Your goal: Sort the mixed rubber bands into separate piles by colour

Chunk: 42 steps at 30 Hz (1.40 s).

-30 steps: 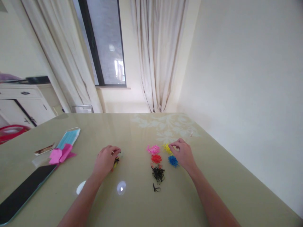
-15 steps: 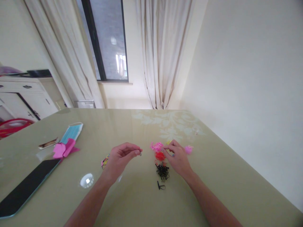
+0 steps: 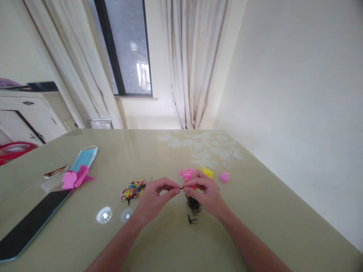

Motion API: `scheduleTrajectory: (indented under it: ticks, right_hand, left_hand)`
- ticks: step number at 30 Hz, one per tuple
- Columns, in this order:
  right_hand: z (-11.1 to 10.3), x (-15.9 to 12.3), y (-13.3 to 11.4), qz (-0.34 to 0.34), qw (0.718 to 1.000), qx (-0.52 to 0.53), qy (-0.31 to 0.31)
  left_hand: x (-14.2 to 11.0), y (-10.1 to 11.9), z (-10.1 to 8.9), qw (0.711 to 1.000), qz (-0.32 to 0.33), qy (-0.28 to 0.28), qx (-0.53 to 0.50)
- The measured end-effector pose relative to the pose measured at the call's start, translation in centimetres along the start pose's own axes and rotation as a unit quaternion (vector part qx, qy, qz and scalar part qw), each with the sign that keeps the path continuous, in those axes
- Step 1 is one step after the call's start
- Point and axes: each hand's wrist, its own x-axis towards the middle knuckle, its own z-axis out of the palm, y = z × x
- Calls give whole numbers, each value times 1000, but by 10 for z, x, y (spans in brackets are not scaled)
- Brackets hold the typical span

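Observation:
Between the fingertips of my left hand (image 3: 160, 194) and my right hand (image 3: 204, 189) is a small black rubber band (image 3: 181, 188), pinched at both ends. Both hands are closed above the table. Beneath and beside my right hand lies a pile of black rubber bands (image 3: 194, 206), with one loose black band (image 3: 192, 220) nearer me. Behind the right fingers sit a pink pile (image 3: 186, 174) and a yellow pile (image 3: 207, 172) of bands. The red pile is mostly hidden by my right hand. Left of my left hand is a mixed-colour pile of bands (image 3: 134, 190).
A small pink ball-like thing (image 3: 225, 177) lies to the right. On the left are a black flat slab (image 3: 32, 223), a pink bow-like piece (image 3: 76, 177), a blue face mask (image 3: 84, 158) and a brown strip (image 3: 56, 171). The glossy table (image 3: 159, 241) meets a wall at right.
My right hand has moved left and met my left hand, and both now pinch the black rubber band. My left hand has shifted slightly right, uncovering the mixed pile.

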Motion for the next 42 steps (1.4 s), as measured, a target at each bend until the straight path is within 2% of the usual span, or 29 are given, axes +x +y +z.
scheduleTrajectory:
  ticks: [4, 6, 8, 10, 11, 14, 16, 19, 23, 25, 26, 29, 31, 33, 36, 39, 42]
  right_hand:
    - [-8, 3, -4, 8, 1000, -8, -7]
    - [-18, 5, -6, 22, 998, -38, -34]
    - [-30, 8, -7, 50, 991, -88, -92]
    - [-39, 9, -5, 85, 974, -139, -155]
    - [-42, 9, -4, 98, 966, -158, -178]
    - [-45, 9, -2, 103, 957, -183, -201]
    - [-43, 9, -3, 90, 958, -189, -195]
    - [-40, 10, -5, 75, 962, -193, -180]
    - [-40, 12, -1, 67, 966, -194, -156]
    - [-40, 12, 4, 62, 969, -194, -138]
    - [-41, 13, 6, 60, 971, -193, -127]
    - [-42, 14, 12, 64, 975, -193, -90]
    - [-43, 15, 15, 67, 977, -193, -66]
    - [-45, 16, 18, 68, 978, -191, -43]
    - [-47, 17, 23, 69, 980, -184, -16]
    - [-50, 19, 30, 68, 982, -177, 12]
    - [-55, 22, 37, 66, 980, -178, 66]
  left_hand:
    - [2, -2, -1, 1000, -17, -24, -6]
    - [7, -8, -11, 999, -25, -1, 28]
    - [13, -18, -27, 990, -33, 68, 122]
    - [17, -31, -43, 956, -55, 128, 260]
    - [19, -37, -50, 934, -55, 133, 327]
    - [19, -52, -59, 866, -68, 104, 484]
    - [19, -56, -58, 837, -81, 77, 536]
    - [21, -58, -53, 822, -93, 52, 559]
    - [24, -60, -53, 823, -82, 51, 560]
    - [26, -59, -54, 847, -66, 75, 522]
    - [26, -56, -55, 871, -61, 92, 478]
    - [26, -40, -50, 961, -69, 120, 241]
    - [22, -24, -41, 989, -67, 118, 57]
    - [18, -9, -30, 988, -52, 117, -83]
    - [10, 5, -14, 977, -58, 92, -186]
    - [4, 9, -4, 976, -62, 61, -201]
    - [6, 8, 6, 985, -65, 23, -159]
